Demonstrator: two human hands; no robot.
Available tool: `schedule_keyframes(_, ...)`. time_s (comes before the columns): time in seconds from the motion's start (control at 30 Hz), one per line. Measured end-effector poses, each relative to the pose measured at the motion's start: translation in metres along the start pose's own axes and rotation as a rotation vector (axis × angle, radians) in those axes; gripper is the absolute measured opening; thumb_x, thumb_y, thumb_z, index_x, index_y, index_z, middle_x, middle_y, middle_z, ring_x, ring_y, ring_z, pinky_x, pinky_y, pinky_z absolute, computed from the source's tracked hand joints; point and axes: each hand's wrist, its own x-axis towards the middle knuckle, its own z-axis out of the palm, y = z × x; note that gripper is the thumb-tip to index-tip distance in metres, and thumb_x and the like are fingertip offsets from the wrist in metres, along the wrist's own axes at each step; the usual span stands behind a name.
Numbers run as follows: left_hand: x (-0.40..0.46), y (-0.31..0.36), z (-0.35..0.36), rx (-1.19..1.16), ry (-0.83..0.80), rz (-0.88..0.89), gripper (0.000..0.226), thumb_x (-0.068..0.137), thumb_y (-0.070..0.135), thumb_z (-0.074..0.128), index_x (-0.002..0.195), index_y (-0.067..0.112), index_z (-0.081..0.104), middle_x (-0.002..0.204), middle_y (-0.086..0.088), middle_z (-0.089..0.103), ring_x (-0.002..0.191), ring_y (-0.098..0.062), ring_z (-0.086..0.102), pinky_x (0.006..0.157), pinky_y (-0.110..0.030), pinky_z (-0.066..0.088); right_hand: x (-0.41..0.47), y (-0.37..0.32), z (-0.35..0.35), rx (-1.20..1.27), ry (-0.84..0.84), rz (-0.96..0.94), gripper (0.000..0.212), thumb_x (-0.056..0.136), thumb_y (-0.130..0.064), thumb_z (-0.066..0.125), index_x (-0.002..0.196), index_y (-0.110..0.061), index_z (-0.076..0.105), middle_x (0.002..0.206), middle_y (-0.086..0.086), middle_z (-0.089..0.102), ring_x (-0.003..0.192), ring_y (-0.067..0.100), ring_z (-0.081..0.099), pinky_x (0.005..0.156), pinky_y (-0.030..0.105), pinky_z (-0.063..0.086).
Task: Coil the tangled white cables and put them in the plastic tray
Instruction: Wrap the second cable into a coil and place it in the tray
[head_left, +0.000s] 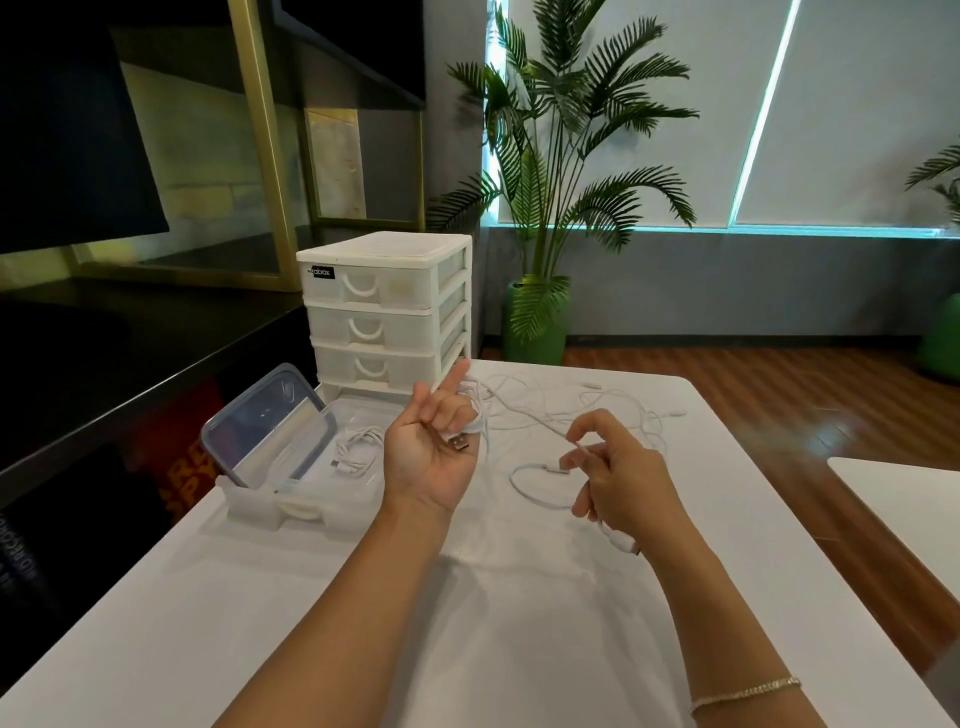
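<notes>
A tangle of white cables (550, 402) lies on the white table (519, 597) beyond my hands. My left hand (434, 447) is palm up above the table, its fingers curled round a white cable with the USB plug (458, 444) lying at the palm. From there the cable runs to my right hand (618, 467), which pinches it between thumb and fingers. Another plug end (626, 543) shows below my right wrist. The clear plastic tray (306, 506) stands left of my left hand with a coiled white cable (356, 452) inside.
A clear lid with a blue rim (270, 426) leans in the tray's left end. Behind it stands a white three-drawer plastic unit (384, 312). A dark counter runs along the left. A potted palm (540, 322) and wooden floor lie beyond the table's far edge.
</notes>
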Motion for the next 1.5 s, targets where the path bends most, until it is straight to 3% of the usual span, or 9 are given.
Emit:
schedule_keyframes(0.27,0.005,0.000,0.006,0.238,0.128,0.112,0.039,0.103,0.025,0.026,0.100,-0.006,0.049,0.048,0.002,0.043,0.043,-0.009,0.038,0.044,-0.016,0.039,-0.005,-0.001,0.006,-0.266,-0.174,-0.139,0.031,0.097,-0.009,0.043,0.111,-0.023,0.066,0.096,-0.005,0.064,0.056,0.005,0.053,0.048,0.012,0.045)
schedule_keyframes(0.47,-0.006,-0.014,0.010,1.291,0.197,0.254,0.037,0.102,0.025,0.034,0.073,0.010,0.052,0.053,0.003,0.050,0.061,-0.014,0.044,0.076,-0.026,0.039,-0.012,-0.008,-0.001,-0.279,-0.189,-0.230,0.024,0.093,-0.014,0.053,0.109,-0.019,0.069,0.101,-0.001,0.072,0.074,0.000,0.057,0.063,0.001,0.041)
schedule_keyframes(0.6,-0.011,-0.023,0.007,1.771,0.080,0.311,0.029,0.101,0.027,0.031,0.098,0.010,0.053,0.076,0.005,0.060,0.068,-0.008,0.055,0.066,-0.017,0.047,-0.016,-0.011,-0.004,-0.309,-0.218,-0.271,0.024,0.092,-0.016,0.055,0.111,-0.021,0.069,0.102,-0.004,0.072,0.070,-0.004,0.056,0.068,0.000,0.041)
schedule_keyframes(0.67,-0.009,-0.024,0.008,1.683,0.128,0.273,0.025,0.101,0.026,0.032,0.099,0.014,0.053,0.082,0.005,0.065,0.070,-0.008,0.060,0.064,-0.013,0.050,-0.016,-0.012,-0.004,-0.355,-0.231,-0.271,0.025,0.092,-0.015,0.054,0.110,-0.023,0.069,0.101,-0.005,0.072,0.076,-0.001,0.057,0.077,0.010,0.047)
schedule_keyframes(0.8,-0.005,-0.017,0.016,1.055,0.296,0.140,0.028,0.100,0.019,0.039,0.102,0.000,0.060,0.080,-0.002,0.067,0.072,-0.015,0.063,0.070,-0.025,0.052,-0.017,-0.011,-0.005,-0.401,-0.242,-0.245,0.026,0.091,-0.011,0.054,0.106,-0.024,0.071,0.098,-0.006,0.073,0.077,0.000,0.060,0.082,0.019,0.052)
schedule_keyframes(0.97,-0.012,-0.025,0.009,1.841,0.100,0.140,0.034,0.101,0.026,0.032,0.100,0.004,0.058,0.078,0.003,0.065,0.075,-0.011,0.062,0.081,-0.027,0.052,-0.018,-0.011,-0.005,-0.369,-0.221,-0.280,0.020,0.091,-0.019,0.056,0.102,-0.021,0.072,0.093,-0.007,0.073,0.065,-0.005,0.056,0.075,0.013,0.047)
schedule_keyframes(1.13,-0.013,-0.031,0.007,2.226,-0.127,0.021,0.025,0.101,0.032,0.031,0.085,0.017,0.044,0.082,-0.004,0.064,0.071,-0.014,0.058,0.071,-0.027,0.047,-0.015,-0.008,-0.014,-0.451,-0.148,-0.206,0.019,0.092,-0.023,0.053,0.099,-0.026,0.070,0.092,-0.006,0.073,0.083,0.011,0.065,0.082,0.033,0.054)
schedule_keyframes(1.37,-0.019,-0.031,0.011,1.764,-0.262,-0.496,0.057,0.102,0.028,0.011,0.081,0.007,0.060,0.041,0.008,0.040,0.045,-0.008,0.036,0.055,-0.020,0.037,-0.016,-0.013,-0.015,-0.495,0.121,-0.339,0.020,0.094,-0.022,0.047,0.102,-0.023,0.066,0.098,-0.006,0.068,0.088,0.014,0.059,0.076,0.028,0.050)
schedule_keyframes(1.5,-0.020,-0.026,0.009,1.414,-0.390,-0.679,0.037,0.082,0.025,0.025,0.071,0.005,0.055,0.038,0.007,0.034,0.037,-0.007,0.029,0.042,-0.018,0.030,-0.014,-0.011,-0.010,-0.134,0.177,-0.316,0.014,0.093,-0.016,0.051,0.093,-0.018,0.065,0.083,-0.007,0.065,0.074,0.009,0.059,0.069,0.017,0.046)
